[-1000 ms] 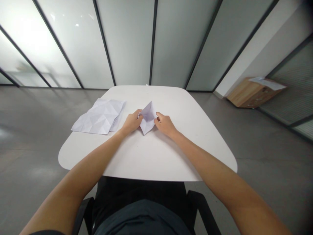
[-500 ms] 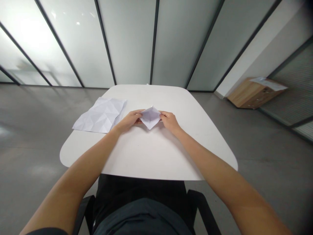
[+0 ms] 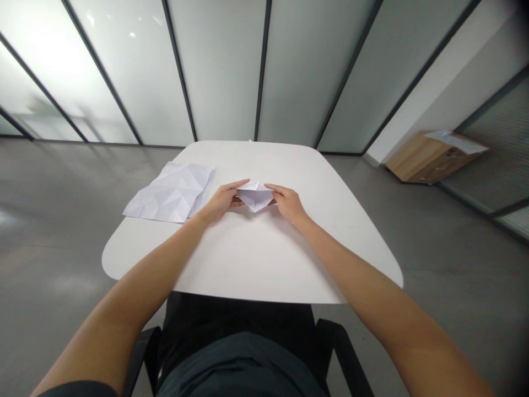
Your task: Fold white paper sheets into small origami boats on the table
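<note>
A small folded white paper (image 3: 255, 199) is held between my two hands, just above the white table (image 3: 256, 259). Its near side comes to a point facing me, and a flap lies across its far side. My left hand (image 3: 224, 202) grips the left corner, with the index finger stretched along the far edge. On the opposite corner, my right hand (image 3: 288, 200) pinches the paper, its index finger also reaching toward the top flap. Some fingertips are hidden under the paper.
Creased white sheets (image 3: 171, 193) lie at the table's left side, close to my left forearm. Beyond the table stands a frosted glass partition (image 3: 215, 71). A wooden cabinet (image 3: 430, 159) is on the floor at the right. Chair armrests (image 3: 336, 336) flank my lap.
The open diamond shape of the paper has become flatter, with its far part folded toward me. Both index fingers have moved up onto its far edge.
</note>
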A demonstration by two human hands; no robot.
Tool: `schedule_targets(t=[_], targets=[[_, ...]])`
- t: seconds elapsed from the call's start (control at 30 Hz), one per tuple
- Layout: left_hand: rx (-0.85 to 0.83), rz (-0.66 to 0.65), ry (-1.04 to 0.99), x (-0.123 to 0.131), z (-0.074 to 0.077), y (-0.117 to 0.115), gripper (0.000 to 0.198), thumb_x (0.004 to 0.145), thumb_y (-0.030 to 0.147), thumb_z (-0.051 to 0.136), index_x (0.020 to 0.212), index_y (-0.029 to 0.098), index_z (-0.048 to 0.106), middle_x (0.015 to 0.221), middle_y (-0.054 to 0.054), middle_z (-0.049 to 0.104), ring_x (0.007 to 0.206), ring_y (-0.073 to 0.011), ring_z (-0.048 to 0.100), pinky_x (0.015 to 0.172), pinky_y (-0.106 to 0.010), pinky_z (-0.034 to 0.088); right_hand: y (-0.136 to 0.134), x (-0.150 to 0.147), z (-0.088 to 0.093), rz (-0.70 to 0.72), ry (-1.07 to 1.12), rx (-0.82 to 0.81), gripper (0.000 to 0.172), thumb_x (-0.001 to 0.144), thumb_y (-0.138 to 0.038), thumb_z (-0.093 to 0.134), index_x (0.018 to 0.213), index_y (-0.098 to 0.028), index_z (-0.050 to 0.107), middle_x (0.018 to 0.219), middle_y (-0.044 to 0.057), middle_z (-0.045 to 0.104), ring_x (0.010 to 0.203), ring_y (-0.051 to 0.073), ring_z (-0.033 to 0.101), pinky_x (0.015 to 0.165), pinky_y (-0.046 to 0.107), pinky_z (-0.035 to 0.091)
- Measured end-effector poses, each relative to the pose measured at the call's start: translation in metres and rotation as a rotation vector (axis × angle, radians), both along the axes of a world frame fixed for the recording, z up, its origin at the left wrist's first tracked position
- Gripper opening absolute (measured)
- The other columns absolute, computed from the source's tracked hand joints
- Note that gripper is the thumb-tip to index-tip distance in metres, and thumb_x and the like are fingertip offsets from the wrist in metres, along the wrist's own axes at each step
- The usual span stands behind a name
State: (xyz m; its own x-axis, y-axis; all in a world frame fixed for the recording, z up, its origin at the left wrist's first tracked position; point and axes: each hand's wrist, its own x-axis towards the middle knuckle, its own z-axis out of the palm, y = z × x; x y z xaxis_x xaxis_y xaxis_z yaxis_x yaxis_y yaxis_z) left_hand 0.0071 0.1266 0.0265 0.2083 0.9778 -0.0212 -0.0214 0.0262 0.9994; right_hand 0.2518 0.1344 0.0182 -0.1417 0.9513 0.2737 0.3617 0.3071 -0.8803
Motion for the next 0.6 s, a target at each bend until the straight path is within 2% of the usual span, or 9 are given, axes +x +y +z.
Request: schedule_targets(t=[0.2, 0.43, 0.5, 0.6], targets=[[0.023, 0.014, 0.008, 0.001, 0.008, -0.006, 0.048, 0.097, 0.031, 0.058, 0.142, 0.020, 0.069, 0.124, -0.012, 0.074, 0.101, -0.0173, 0.073, 0.093, -0.031, 0.063, 0.000, -0.001, 0.002, 0.056, 0.121, -0.063, 0.045, 0.090, -0.017, 0.051, 0.123, -0.024, 0.081, 0.111, 0.002, 0.081, 0.086, 0.019, 0.077, 0.098, 0.041, 0.061], [-0.021, -0.070, -0.055, 0.002, 0.014, -0.011, 0.054, 0.095, 0.048, 0.063, 0.137, 0.015, 0.071, 0.131, -0.016, 0.073, 0.109, -0.0237, 0.072, 0.095, -0.035, 0.062, -0.005, 0.001, 0.010, 0.106, 0.346, -0.116, 0.035, 0.082, -0.019, 0.054, 0.100, -0.017, 0.084, 0.106, 0.007, 0.082, 0.092, 0.022, 0.076, 0.095, 0.040, 0.063], [-0.023, -0.074, -0.068, 0.003, 0.011, -0.010, 0.052, 0.094, 0.046, 0.068, 0.135, 0.015, 0.072, 0.132, -0.015, 0.073, 0.111, -0.0234, 0.072, 0.096, -0.034, 0.061, -0.007, 0.002, 0.011, 0.115, 0.341, -0.114, 0.031, 0.086, -0.026, 0.057, 0.099, -0.017, 0.084, 0.108, 0.008, 0.082, 0.094, 0.023, 0.076, 0.094, 0.040, 0.062], [-0.025, -0.078, -0.057, 0.002, 0.005, -0.008, 0.051, 0.092, 0.032, 0.075, 0.140, 0.015, 0.069, 0.129, -0.013, 0.074, 0.109, -0.0204, 0.073, 0.098, -0.033, 0.060, -0.008, 0.002, 0.010, 0.080, 0.321, -0.125, 0.029, 0.090, -0.037, 0.063, 0.100, -0.018, 0.083, 0.109, 0.009, 0.082, 0.098, 0.024, 0.075, 0.094, 0.040, 0.062]])
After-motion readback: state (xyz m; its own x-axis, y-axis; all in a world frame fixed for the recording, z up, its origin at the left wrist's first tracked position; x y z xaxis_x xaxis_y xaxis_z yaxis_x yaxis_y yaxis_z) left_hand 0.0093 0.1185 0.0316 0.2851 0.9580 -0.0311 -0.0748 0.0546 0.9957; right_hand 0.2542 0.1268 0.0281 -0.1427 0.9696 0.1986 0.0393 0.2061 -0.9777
